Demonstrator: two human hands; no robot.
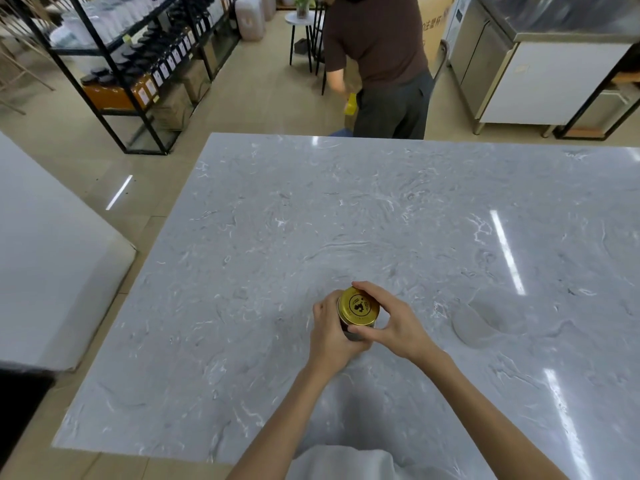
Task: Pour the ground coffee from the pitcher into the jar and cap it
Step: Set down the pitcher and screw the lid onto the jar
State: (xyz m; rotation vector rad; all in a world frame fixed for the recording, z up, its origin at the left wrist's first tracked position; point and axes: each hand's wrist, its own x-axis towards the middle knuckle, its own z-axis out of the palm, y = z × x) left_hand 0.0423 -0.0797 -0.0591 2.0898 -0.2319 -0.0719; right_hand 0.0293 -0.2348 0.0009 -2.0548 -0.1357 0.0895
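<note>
A small jar [354, 332] with dark contents stands on the grey marble table [346, 209], near its front middle. A gold cap [358, 305] with a black emblem sits on top of the jar. My left hand [329, 332] wraps around the jar's left side. My right hand [391, 320] grips the cap's rim, index finger over the far edge and thumb at the near edge. Most of the jar's body is hidden by my fingers. No pitcher is in view.
A person in a brown shirt [377, 39] stands beyond the table's far edge, holding something yellow [352, 103]. A black shelf rack [138, 64] with jars is at the back left, a steel counter [540, 64] at the back right, a white surface [45, 244] to the left.
</note>
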